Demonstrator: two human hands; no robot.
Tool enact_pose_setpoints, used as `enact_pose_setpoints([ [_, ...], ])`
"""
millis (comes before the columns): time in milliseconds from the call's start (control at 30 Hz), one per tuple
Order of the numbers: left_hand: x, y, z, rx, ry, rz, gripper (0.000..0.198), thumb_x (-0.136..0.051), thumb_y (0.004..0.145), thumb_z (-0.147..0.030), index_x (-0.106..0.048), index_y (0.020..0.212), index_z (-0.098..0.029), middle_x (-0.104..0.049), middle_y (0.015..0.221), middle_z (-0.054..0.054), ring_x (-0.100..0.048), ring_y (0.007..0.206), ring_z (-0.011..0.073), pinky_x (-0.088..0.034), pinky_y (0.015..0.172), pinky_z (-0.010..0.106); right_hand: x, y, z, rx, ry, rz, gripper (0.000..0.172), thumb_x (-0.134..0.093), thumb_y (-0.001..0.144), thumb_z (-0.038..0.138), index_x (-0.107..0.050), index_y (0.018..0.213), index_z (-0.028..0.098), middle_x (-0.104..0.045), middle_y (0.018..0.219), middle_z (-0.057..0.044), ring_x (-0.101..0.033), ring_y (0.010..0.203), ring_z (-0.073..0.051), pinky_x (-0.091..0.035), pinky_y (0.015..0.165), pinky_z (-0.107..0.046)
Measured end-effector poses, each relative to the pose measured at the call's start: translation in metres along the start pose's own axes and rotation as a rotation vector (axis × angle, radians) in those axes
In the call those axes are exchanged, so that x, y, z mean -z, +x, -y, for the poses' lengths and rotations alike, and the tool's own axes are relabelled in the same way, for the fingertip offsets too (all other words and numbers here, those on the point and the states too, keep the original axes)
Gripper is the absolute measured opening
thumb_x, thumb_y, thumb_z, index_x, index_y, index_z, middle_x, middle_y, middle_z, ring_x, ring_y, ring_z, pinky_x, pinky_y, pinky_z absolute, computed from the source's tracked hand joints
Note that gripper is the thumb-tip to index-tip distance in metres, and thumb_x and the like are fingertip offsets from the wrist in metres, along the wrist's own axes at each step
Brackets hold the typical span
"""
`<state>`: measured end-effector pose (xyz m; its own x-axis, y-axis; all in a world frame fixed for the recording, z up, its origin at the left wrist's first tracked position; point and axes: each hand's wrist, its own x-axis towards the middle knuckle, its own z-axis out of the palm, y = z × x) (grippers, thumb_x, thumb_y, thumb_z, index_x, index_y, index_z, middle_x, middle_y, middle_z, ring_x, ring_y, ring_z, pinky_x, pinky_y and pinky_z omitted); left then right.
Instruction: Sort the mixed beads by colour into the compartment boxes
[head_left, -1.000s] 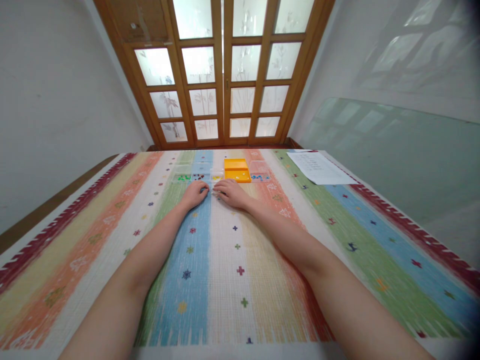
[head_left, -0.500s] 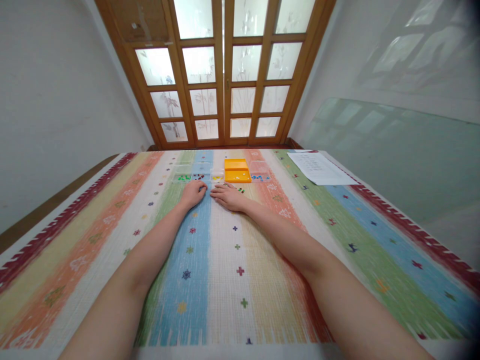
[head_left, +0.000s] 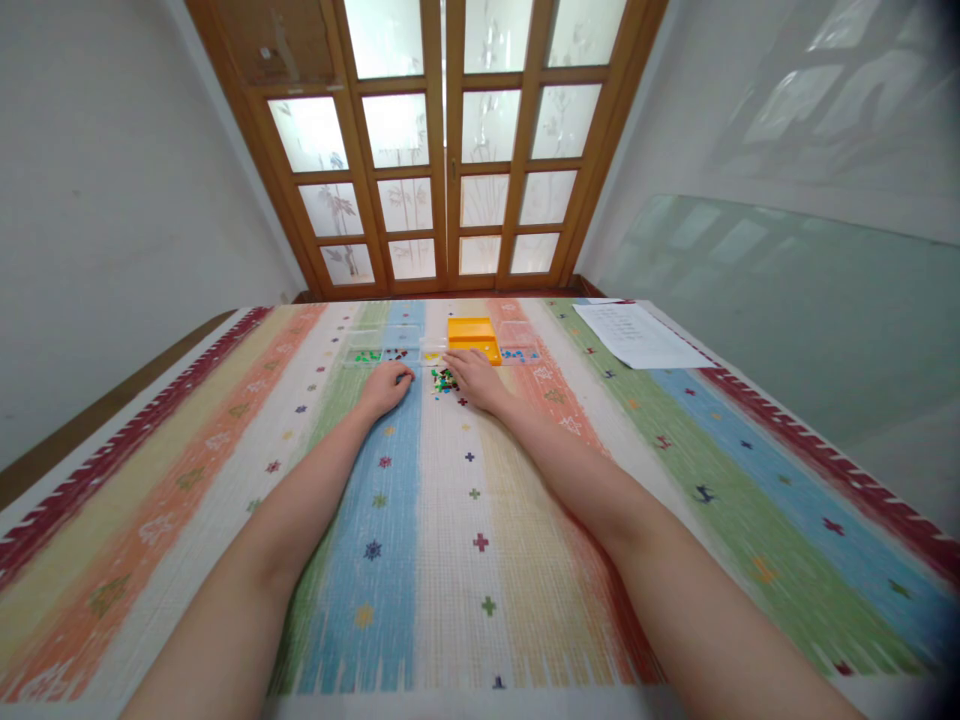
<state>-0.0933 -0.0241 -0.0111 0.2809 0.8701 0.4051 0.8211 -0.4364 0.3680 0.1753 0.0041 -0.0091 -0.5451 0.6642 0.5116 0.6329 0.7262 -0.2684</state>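
Observation:
My left hand [head_left: 388, 388] rests on the striped cloth with its fingers curled inward; whatever they may hold is hidden. A small heap of mixed beads [head_left: 444, 380], green, dark and white, lies between my hands. My right hand [head_left: 480, 380] is to the right of the heap, fingers stretched forward and left, with the tips by the front left corner of the orange box [head_left: 472, 328]. No piece shows in those fingers. Beside the fingertips is a clear box with yellow beads [head_left: 432, 356]. Its neighbours hold dark red beads [head_left: 396, 355] and green beads [head_left: 367, 356].
Right of the orange box stands a clear box with blue beads [head_left: 517, 355]. Printed paper sheets [head_left: 637, 337] lie at the far right of the table. The striped tablecloth [head_left: 450, 560] spreads toward me. Behind the table is a wooden door [head_left: 448, 200] with glass panes.
My right hand has shifted right and slightly away from me, toward the orange box, uncovering the heap of beads. My left hand has stayed in place.

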Motion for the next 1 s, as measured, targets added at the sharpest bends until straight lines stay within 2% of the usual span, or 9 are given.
enact_pose_setpoints([
  [167,0.001,0.0,-0.004,-0.007,-0.01,0.019,0.025,-0.053,0.095,-0.027,-0.078,0.094,-0.022,-0.076,0.104,0.007,-0.066,0.103,0.0269,-0.051,0.103,0.044,0.003,0.002,-0.025,-0.199,0.016,-0.16,0.046,-0.037,0.107,0.027,-0.069,0.138,0.016,-0.066,0.143,-0.015,-0.058,0.131,-0.03,-0.041,0.116,-0.049],
  [300,0.001,-0.001,-0.002,-0.02,0.021,0.029,0.026,-0.052,0.096,-0.027,-0.077,0.098,-0.022,-0.075,0.106,0.007,-0.066,0.107,0.0268,-0.051,0.104,0.044,0.003,0.002,-0.035,-0.297,-0.018,-0.196,0.045,-0.041,0.103,0.026,-0.07,0.135,0.014,-0.067,0.139,-0.016,-0.06,0.128,-0.03,-0.042,0.114,-0.048],
  [400,0.001,-0.002,-0.004,-0.056,0.062,0.052,0.027,-0.052,0.097,-0.027,-0.077,0.107,-0.022,-0.074,0.114,0.008,-0.065,0.114,0.027,-0.05,0.108,0.044,0.003,0.0,-0.037,-0.308,-0.074,-0.17,0.039,-0.045,0.101,0.024,-0.076,0.123,0.015,-0.067,0.138,-0.015,-0.058,0.129,-0.031,-0.043,0.114,-0.049],
  [467,0.001,-0.003,-0.01,-0.113,0.1,0.091,0.031,-0.054,0.097,-0.029,-0.074,0.12,-0.023,-0.072,0.126,0.009,-0.062,0.123,0.0274,-0.046,0.113,0.045,0.002,-0.001,-0.037,-0.304,-0.091,-0.149,0.037,-0.045,0.101,0.024,-0.079,0.115,0.017,-0.068,0.138,-0.014,-0.058,0.13,-0.03,-0.043,0.114,-0.049],
  [567,-0.002,-0.003,-0.022,-0.2,0.143,0.15,0.043,-0.054,0.099,-0.034,-0.065,0.14,-0.023,-0.062,0.148,0.009,-0.053,0.138,0.0275,-0.038,0.122,0.047,0.002,-0.001,-0.035,-0.309,-0.1,-0.134,0.036,-0.046,0.101,0.023,-0.079,0.114,0.019,-0.068,0.137,-0.013,-0.059,0.129,-0.028,-0.044,0.114,-0.046],
  [667,-0.008,-0.002,-0.029,-0.268,0.135,0.193,0.05,-0.045,0.104,-0.035,-0.055,0.151,-0.02,-0.055,0.156,0.01,-0.046,0.146,0.0257,-0.033,0.127,0.045,0.003,0.0,-0.032,-0.31,-0.112,-0.124,0.034,-0.047,0.102,0.024,-0.079,0.114,0.018,-0.069,0.135,-0.012,-0.06,0.126,-0.027,-0.045,0.112,-0.043],
  [800,-0.013,-0.001,-0.024,-0.263,0.117,0.22,0.051,-0.041,0.106,-0.033,-0.052,0.154,-0.019,-0.055,0.157,0.01,-0.047,0.147,0.024,-0.032,0.127,0.044,0.004,-0.001,-0.028,-0.306,-0.119,-0.125,0.034,-0.047,0.103,0.024,-0.08,0.112,0.018,-0.07,0.132,-0.012,-0.061,0.123,-0.027,-0.046,0.11,-0.042],
  [1000,-0.008,-0.001,-0.017,-0.28,0.098,0.205,0.046,-0.042,0.106,-0.031,-0.061,0.147,-0.021,-0.06,0.152,0.01,-0.051,0.141,0.0248,-0.036,0.124,0.047,0.002,0.0,-0.03,-0.318,-0.106,-0.117,0.035,-0.047,0.103,0.025,-0.08,0.113,0.019,-0.071,0.13,-0.012,-0.061,0.122,-0.027,-0.045,0.11,-0.042],
])
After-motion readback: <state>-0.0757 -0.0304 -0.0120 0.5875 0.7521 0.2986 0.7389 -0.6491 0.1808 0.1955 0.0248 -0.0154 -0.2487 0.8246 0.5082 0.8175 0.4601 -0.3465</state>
